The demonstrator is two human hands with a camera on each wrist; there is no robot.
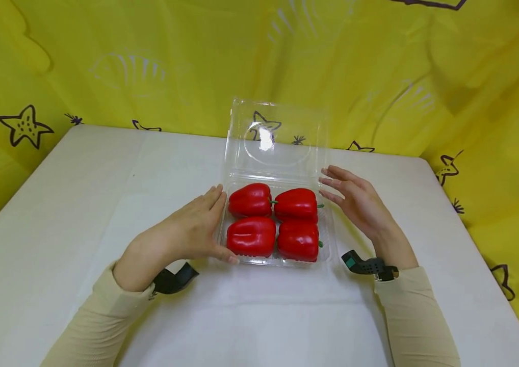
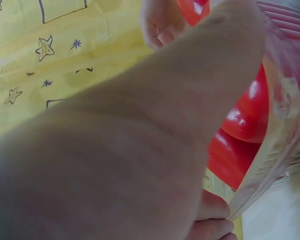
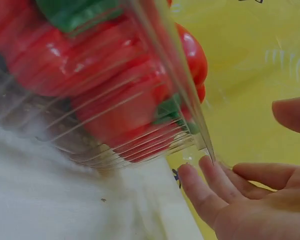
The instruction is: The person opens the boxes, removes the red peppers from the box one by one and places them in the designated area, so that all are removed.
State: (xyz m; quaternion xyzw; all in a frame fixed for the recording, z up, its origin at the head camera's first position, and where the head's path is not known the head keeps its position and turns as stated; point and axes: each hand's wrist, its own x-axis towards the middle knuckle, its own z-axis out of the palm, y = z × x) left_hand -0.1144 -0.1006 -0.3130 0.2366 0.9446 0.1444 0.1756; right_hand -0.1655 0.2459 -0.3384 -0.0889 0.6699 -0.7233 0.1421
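Observation:
Several glossy red bell peppers with green stems lie in two rows inside a clear plastic clamshell container. Its transparent lid stands raised at the back. My left hand lies along the left wall, fingers extended toward the back and thumb at the front left corner. At the back right corner, near the hinge, is my right hand, with fingers loosely extended. In the right wrist view, fingertips are right at the container's edge, while the thumb stands apart from it.
The container stands on a white-covered table. Behind and beside the table hangs a yellow curtain printed with stars and shells. Dark straps are worn on both wrists, below beige sleeves.

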